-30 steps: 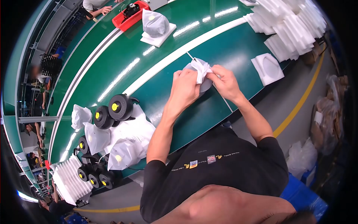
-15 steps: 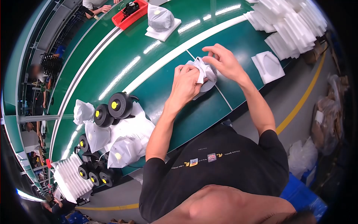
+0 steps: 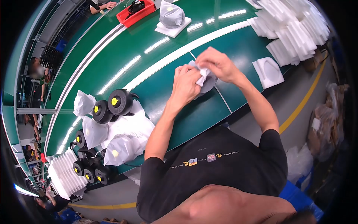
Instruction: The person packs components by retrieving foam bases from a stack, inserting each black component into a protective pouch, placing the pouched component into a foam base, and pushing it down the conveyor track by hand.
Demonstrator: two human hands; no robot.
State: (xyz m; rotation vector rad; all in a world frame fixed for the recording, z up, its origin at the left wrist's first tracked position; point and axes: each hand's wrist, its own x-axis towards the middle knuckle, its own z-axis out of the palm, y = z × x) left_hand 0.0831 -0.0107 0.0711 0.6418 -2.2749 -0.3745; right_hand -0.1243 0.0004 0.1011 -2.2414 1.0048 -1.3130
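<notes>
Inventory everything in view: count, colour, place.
Wrapped item: one, white, centre
Other wrapped items: four, white, three left, one far
Round parts: at least six, black, left
Sheets: count unclear, white, left
Foam stacks: two, white, right, left
Foam pads: at least two, white, right, far
Bin: one, red, far
Worktable: one, green, centre
Floor stripes: two, yellow, right, lower left
People: several, partly black-clothed, left
Shirt: one, black, below
Left hand: one, bare, on wrapped item
Right hand: one, bare, centre

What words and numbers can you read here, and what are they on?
"LION DANCE": on the black shirt, small and slightly blurred.
"OPERA": also on the shirt; word before it unclear.
The shirt's other print: too small to read.
Yellow stickers on the black round parts: any writing too small to read.
</notes>
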